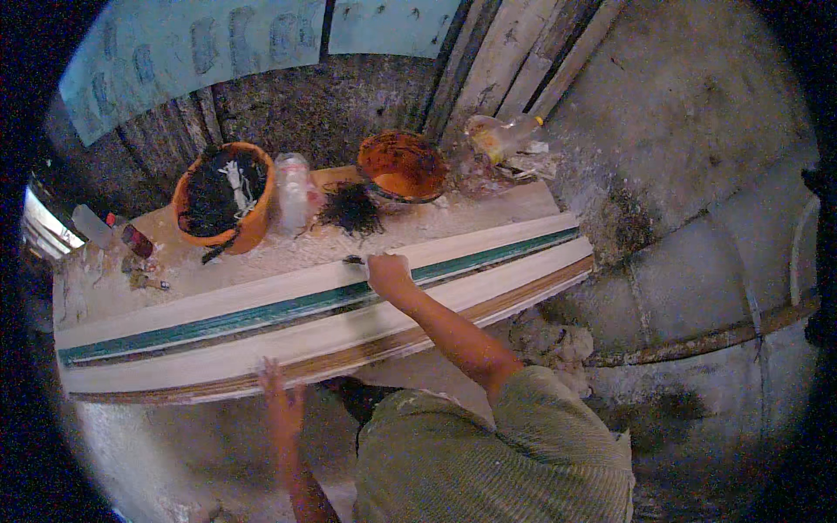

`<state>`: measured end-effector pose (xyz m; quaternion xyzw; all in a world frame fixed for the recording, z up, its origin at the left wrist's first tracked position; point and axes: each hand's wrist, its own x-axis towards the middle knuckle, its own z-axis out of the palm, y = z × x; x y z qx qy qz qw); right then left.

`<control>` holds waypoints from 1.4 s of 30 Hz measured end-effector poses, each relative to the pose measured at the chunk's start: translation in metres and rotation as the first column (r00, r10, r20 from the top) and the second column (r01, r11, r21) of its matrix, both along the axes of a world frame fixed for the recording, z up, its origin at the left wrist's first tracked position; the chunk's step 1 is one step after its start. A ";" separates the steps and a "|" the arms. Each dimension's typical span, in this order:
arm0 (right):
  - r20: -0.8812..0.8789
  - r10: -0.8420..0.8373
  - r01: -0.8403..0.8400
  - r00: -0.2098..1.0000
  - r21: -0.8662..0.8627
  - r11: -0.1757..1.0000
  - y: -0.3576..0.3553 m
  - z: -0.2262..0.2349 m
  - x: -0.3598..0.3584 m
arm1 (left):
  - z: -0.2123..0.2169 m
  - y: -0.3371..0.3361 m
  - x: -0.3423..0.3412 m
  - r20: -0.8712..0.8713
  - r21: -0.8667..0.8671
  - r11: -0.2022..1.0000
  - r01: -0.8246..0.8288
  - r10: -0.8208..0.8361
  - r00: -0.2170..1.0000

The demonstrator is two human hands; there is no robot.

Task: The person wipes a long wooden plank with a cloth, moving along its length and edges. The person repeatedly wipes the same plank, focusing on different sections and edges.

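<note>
Two long pale boards lie side by side across the bench, the far board (209, 292) and the near board (218, 355). A green strip (261, 311) runs lengthwise between their pale faces, and brown layered edges show along the near side. My right hand (388, 274) is closed at the far board, beside the green strip. A small dark thing sticks out to the left of its fingers, too small to name. Somewhat blurred, my left hand (281, 403) is by the near board's front edge, fingers stretched out, holding nothing visible.
Behind the boards stand an orange bucket (180, 205) of black fibres with white strands, a clear plastic bottle (295, 193) and an orange bowl (403, 166). Loose black fibres (350, 209) lie between them. Small containers sit at left; litter lies at the back right.
</note>
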<state>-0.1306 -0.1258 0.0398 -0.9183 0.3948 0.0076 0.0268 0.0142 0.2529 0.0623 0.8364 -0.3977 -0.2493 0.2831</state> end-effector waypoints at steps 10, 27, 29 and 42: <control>0.128 0.063 -0.054 0.990 -0.072 0.996 -0.121 -0.009 -0.213 | -0.019 -0.200 -0.264 -0.043 -0.125 0.866 0.485 -0.493 0.869; 0.095 0.067 -0.057 0.993 -0.101 0.993 -0.346 -0.114 -0.614 | -0.052 -0.459 -0.506 0.429 0.282 0.757 0.590 -0.649 0.628; 0.286 0.187 -0.184 0.940 -0.039 0.982 -0.340 -0.107 -0.598 | -0.048 -0.460 -0.505 0.355 0.278 0.753 0.597 -0.658 0.664; 0.120 0.150 -0.149 0.981 -0.019 0.989 -0.350 -0.108 -0.620 | -0.039 -0.476 -0.513 0.341 0.482 0.705 0.520 -0.698 0.630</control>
